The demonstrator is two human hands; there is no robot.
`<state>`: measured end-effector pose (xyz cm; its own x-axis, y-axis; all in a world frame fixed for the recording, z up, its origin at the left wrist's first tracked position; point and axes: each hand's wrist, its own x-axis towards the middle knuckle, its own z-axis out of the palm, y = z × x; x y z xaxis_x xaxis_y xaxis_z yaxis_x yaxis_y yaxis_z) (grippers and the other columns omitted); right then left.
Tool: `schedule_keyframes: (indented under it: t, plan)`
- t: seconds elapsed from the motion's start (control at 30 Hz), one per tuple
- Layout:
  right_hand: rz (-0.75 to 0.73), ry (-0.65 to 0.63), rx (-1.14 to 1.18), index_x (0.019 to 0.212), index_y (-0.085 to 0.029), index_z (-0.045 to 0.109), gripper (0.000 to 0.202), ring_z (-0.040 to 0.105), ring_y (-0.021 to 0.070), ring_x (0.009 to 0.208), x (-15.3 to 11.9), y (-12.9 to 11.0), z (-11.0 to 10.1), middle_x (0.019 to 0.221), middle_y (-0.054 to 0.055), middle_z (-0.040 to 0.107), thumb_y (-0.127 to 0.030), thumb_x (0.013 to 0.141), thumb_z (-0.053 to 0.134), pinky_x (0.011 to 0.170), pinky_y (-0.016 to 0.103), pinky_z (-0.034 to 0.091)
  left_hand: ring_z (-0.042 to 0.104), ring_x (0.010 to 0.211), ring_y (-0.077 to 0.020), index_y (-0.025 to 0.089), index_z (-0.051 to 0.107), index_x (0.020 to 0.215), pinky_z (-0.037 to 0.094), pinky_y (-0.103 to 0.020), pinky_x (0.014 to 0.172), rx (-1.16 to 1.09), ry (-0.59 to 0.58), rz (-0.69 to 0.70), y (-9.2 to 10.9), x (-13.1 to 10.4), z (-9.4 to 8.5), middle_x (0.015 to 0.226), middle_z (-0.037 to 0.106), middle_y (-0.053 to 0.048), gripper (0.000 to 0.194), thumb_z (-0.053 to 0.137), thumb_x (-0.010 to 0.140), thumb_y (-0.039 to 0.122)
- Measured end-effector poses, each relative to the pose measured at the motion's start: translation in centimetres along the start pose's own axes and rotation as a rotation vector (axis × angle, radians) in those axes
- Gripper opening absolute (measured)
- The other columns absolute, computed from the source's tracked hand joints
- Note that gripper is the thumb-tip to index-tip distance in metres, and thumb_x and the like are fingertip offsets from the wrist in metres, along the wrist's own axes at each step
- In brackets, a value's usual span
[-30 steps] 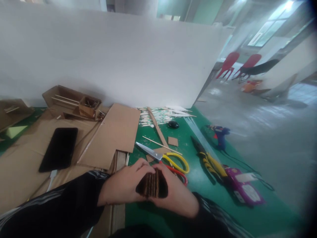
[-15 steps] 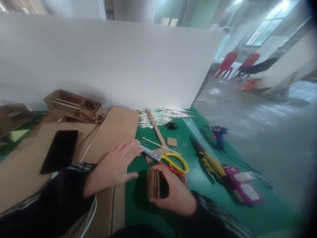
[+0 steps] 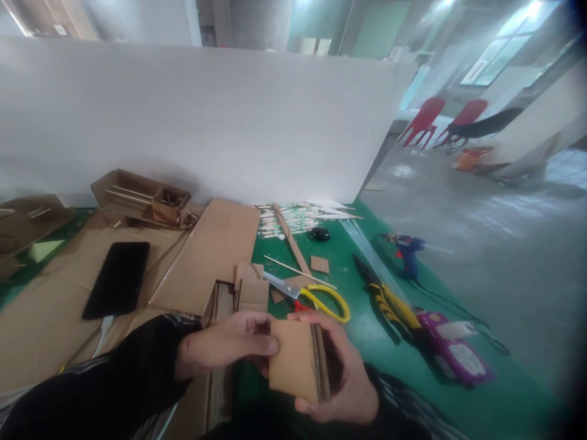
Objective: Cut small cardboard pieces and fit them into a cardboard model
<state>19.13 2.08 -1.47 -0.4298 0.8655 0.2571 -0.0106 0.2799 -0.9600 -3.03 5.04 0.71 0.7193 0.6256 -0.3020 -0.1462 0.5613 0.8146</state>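
Together, both hands grip a cardboard stack [image 3: 293, 360] above the green table [image 3: 367, 373].
Left hand [image 3: 232, 345] pinches its side, right hand [image 3: 343, 373] curls around the edges; some fingertips are hidden.

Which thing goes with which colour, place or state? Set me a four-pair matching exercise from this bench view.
Things:
1. Phone
2. Scissors
3. Glue gun
4. Cardboard stack

Descriptions:
A. Yellow and red handles
B. Held by the left hand and right hand
C. Dark screen, white cable attached
D. Mostly blue body, some red

Right pairs: 1-C, 2-A, 3-D, 4-B
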Motion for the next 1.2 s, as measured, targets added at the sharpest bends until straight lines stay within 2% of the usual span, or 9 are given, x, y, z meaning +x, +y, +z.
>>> schedule_keyframes:
  t: [0.3, 0.43, 0.53, 0.63, 0.7, 0.77, 0.87, 1.0, 1.2]
  plan:
    - [0.006, -0.024, -0.056, 0.135, -0.032, 0.039, 0.088, 0.047, 0.0317, 0.127, 0.0, -0.5, -0.6, 0.138, 0.008, 0.048, -0.022, 0.060, 0.084, 0.107, 0.046, 0.037, 0.058, 0.073, -0.0132, 0.012, 0.059, 0.099, 0.048, -0.020, 0.057, 0.108, 0.069, 0.117, -0.2, 0.2, 0.2, 0.086, 0.058, -0.002, 0.034, 0.074, 0.076, 0.031]
    - [0.158, -0.084, 0.126, 0.145, -0.028, 0.023, 0.096, 0.040, 0.0322, 0.134, 0.2, -0.9, -0.6, 0.150, 0.011, 0.035, -0.039, 0.069, 0.080, 0.109, 0.047, 0.034, 0.058, 0.080, -0.0138, 0.015, 0.056, 0.096, 0.047, -0.021, 0.065, 0.300, 0.226, 0.227, -0.6, -0.1, 0.4, 0.089, 0.060, -0.001, 0.019, 0.065, 0.079, 0.019]
    - [0.300, 0.006, 0.234, 0.139, -0.026, 0.034, 0.068, 0.052, 0.0280, 0.124, 0.5, -1.2, 0.1, 0.141, 0.011, 0.048, -0.044, 0.082, 0.066, 0.103, 0.044, 0.042, 0.059, 0.084, -0.0160, 0.017, 0.056, 0.096, 0.047, -0.024, 0.070, 0.557, 0.377, 0.283, -0.9, -0.3, 0.6, 0.090, 0.062, 0.000, 0.017, 0.059, 0.079, 0.015]
    - [0.400, 0.067, 0.007, 0.119, -0.023, 0.052, 0.035, 0.062, 0.0256, 0.104, 0.7, -1.5, 0.5, 0.119, 0.009, 0.064, -0.038, 0.088, 0.059, 0.091, 0.040, 0.050, 0.059, 0.081, -0.0168, 0.019, 0.055, 0.097, 0.046, -0.025, 0.068, 0.758, 0.452, 0.278, -1.2, -0.5, 0.6, 0.088, 0.062, 0.000, 0.020, 0.059, 0.078, 0.017]
    - [0.367, 0.082, -0.260, 0.112, -0.022, 0.056, 0.027, 0.062, 0.0250, 0.099, 0.6, -1.7, 0.4, 0.110, 0.008, 0.066, -0.033, 0.088, 0.057, 0.087, 0.040, 0.050, 0.060, 0.078, -0.0166, 0.020, 0.055, 0.095, 0.046, -0.025, 0.067, 0.851, 0.450, 0.255, -1.3, -0.6, 0.6, 0.087, 0.063, 0.001, 0.020, 0.060, 0.076, 0.018]
    - [0.265, 0.033, -0.497, 0.108, -0.021, 0.057, 0.020, 0.060, 0.0246, 0.096, 0.5, -2.0, 0.3, 0.104, 0.007, 0.065, -0.026, 0.088, 0.056, 0.085, 0.039, 0.048, 0.060, 0.078, -0.0170, 0.022, 0.057, 0.093, 0.045, -0.026, 0.069, 0.956, 0.433, 0.238, -1.4, -0.6, 0.6, 0.086, 0.064, 0.002, 0.021, 0.062, 0.073, 0.018]
    - [0.155, -0.126, -0.717, 0.097, -0.021, 0.057, 0.013, 0.057, 0.0239, 0.090, 0.5, -2.0, 0.4, 0.094, 0.005, 0.063, -0.015, 0.085, 0.054, 0.079, 0.038, 0.046, 0.057, 0.090, -0.0211, 0.022, 0.060, 0.091, 0.044, -0.031, 0.080, 1.175, 0.416, 0.294, -1.7, -0.4, 0.5, 0.092, 0.065, 0.000, 0.026, 0.064, 0.066, 0.014]
    - [0.145, -0.243, -0.850, 0.092, -0.020, 0.056, 0.015, 0.055, 0.0233, 0.088, 0.8, -1.8, 0.8, 0.091, 0.004, 0.061, -0.009, 0.082, 0.053, 0.073, 0.035, 0.044, 0.054, 0.096, -0.0236, 0.021, 0.061, 0.090, 0.040, -0.035, 0.088, 1.338, 0.384, 0.342, -2.2, -0.1, 0.2, 0.095, 0.064, -0.002, 0.029, 0.066, 0.063, 0.011]
    - [0.159, -0.287, -0.859, 0.091, -0.020, 0.055, 0.013, 0.054, 0.0212, 0.088, 1.0, -1.7, 0.8, 0.093, 0.003, 0.061, -0.010, 0.082, 0.054, 0.075, 0.032, 0.042, 0.056, 0.092, -0.0179, 0.023, 0.062, 0.096, 0.042, -0.028, 0.082, 1.179, 0.319, 0.372, -2.1, -0.3, 0.3, 0.094, 0.064, 0.000, 0.021, 0.069, 0.077, 0.023]
